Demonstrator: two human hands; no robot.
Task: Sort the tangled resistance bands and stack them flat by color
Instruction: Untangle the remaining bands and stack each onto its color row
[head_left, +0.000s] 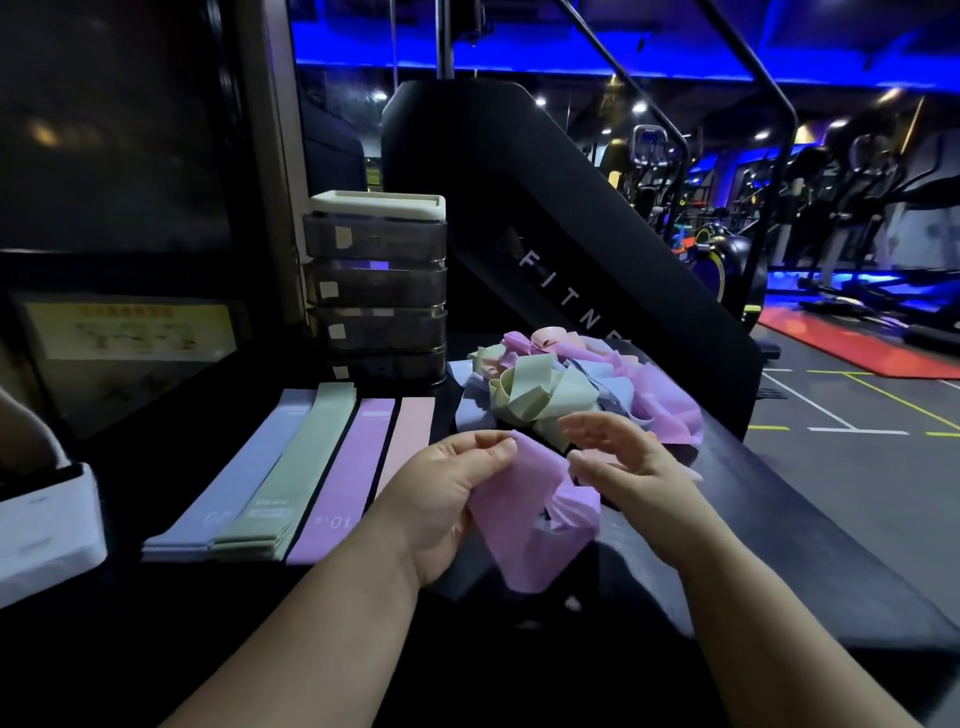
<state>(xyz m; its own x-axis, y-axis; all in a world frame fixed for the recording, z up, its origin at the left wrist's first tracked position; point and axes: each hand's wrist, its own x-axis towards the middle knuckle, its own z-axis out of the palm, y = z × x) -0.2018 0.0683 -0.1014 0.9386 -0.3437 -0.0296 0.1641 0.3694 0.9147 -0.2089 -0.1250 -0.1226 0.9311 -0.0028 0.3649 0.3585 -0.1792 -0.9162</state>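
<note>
From the left: blue-grey stack (239, 478), sage-green stack (298, 462), lilac stack (345, 478), pale-pink stack (408, 441), on a black table (779, 519). Lilac held band (524, 525); tangled pile (561, 389) mixes all 4 colours.

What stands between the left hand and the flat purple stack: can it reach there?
Probably yes. The left hand, pinching a crumpled purple band, hovers just right of the purple stack; only the flat pink stack lies between, nothing upright.

Dim overall. Blue strip light (519, 65) overhead, above and right of drawer stack (376, 291); white spot lamps (640, 106) farther right. Left of stack: near-black, one faint warm reflection (44, 132). In front of stack, purple band (524, 519) evenly lit, soft shadow beneath. Background soft. Straight lines bow at frame edges.
</note>
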